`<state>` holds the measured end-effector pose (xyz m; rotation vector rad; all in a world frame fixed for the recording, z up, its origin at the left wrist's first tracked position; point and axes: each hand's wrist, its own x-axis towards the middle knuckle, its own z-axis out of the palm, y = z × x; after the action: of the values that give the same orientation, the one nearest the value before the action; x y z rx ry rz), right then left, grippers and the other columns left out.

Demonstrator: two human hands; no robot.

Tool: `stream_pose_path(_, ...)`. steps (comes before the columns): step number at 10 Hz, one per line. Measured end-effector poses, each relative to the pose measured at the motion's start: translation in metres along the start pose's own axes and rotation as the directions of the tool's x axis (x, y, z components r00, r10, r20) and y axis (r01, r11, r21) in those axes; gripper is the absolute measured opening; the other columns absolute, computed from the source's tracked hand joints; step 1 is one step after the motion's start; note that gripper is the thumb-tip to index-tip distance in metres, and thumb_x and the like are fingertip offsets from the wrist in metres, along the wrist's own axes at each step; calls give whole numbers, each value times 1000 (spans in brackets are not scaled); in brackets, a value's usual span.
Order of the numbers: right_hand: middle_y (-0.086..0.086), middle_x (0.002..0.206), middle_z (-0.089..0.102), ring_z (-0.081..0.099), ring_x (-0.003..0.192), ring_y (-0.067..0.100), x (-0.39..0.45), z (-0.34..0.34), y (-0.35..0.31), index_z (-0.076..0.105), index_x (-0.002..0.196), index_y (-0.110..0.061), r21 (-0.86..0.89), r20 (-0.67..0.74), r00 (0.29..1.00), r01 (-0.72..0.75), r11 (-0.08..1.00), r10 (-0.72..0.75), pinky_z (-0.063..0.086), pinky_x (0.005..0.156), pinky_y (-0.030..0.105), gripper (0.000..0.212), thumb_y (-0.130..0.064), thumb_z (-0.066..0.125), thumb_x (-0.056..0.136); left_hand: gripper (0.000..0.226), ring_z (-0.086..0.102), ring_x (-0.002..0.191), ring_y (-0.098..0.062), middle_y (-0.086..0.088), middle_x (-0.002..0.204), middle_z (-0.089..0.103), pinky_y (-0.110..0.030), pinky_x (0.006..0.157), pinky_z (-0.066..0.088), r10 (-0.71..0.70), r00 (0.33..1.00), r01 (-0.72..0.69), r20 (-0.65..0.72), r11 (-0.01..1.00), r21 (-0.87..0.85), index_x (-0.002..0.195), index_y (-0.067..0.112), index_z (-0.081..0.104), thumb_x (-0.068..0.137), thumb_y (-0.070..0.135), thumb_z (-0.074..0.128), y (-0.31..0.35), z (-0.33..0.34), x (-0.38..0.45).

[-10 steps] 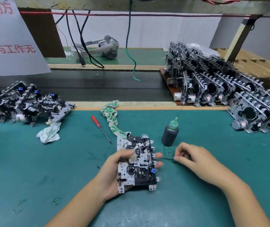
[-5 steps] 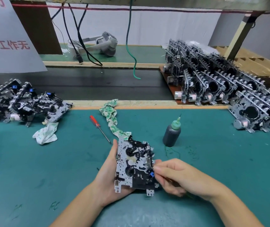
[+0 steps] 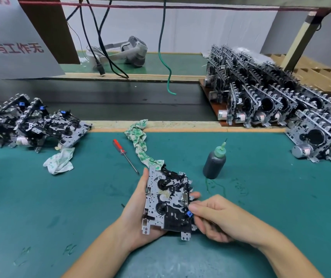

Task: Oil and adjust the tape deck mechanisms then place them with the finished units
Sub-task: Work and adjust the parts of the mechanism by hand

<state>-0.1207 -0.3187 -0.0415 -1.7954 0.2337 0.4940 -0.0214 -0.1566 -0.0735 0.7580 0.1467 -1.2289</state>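
Near the bench's (image 3: 281, 197) front edge, I see my left hand (image 3: 134, 213) cradling the tape deck mechanism (image 3: 167, 201), fingers curled round it, while my right hand (image 3: 219, 217) pinches at its blue tab. Just behind stand the oil bottle (image 3: 214, 163), a red screwdriver (image 3: 124, 154) and a rag (image 3: 140, 141). Finished units (image 3: 271, 101) crowd the far right corner; an unfinished pile (image 3: 30, 125) lies at the left edge.

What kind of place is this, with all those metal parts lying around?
Most likely a small electronics assembly or repair workbench. Rows of identical tape deck mechanisms stand at the right, a looser pile lies at the left, and an oil bottle and red screwdriver sit on the green mat.
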Motion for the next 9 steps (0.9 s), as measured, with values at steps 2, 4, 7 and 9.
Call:
stream_pose_path(2, -4, 31, 33, 23, 29, 9, 1, -1, -4, 43, 51, -15, 28, 48, 999, -14, 999, 13, 29, 38, 12, 52, -29, 37, 101, 90, 56, 118, -40, -26, 131, 54, -52, 103, 40, 39, 996, -40, -82, 999, -6, 123, 6, 63, 70, 77, 53, -1, -8, 9)
stream_pose_path(4, -4, 28, 29, 21, 27, 10, 3, -6, -5, 44, 48, -13, -24, 127, 990, -52, 998, 55, 25, 35, 17, 56, -33, 40, 100, 104, 46, 126, -44, -24, 137, 49, -60, 107, 33, 134, 973, -114, -186, 987, 114, 135, 13, 51, 55, 77, 71, -4, -20, 22)
stream_pose_path(7, -4, 31, 34, 23, 29, 11, -11, -27, 2, 54, 50, -18, 21, 127, 991, -41, 999, 38, 24, 38, 22, 55, -55, 49, 91, 85, 64, 100, -39, -28, 121, 60, -48, 95, 47, 25, 1000, -25, -3, 999, -23, 110, -1, 69, 79, 74, 42, -1, 2, 2)
stream_pose_path(9, -2, 49, 53, 45, 40, 8, -3, -18, -2, 63, 67, -18, 125, 117, 990, 59, 990, -74, 37, 43, 17, 39, -38, 44, 95, 81, 66, 100, -36, -27, 119, 62, -44, 87, 55, 12, 1000, -11, 11, 999, -45, 106, 0, 70, 80, 72, 43, 0, 4, 3)
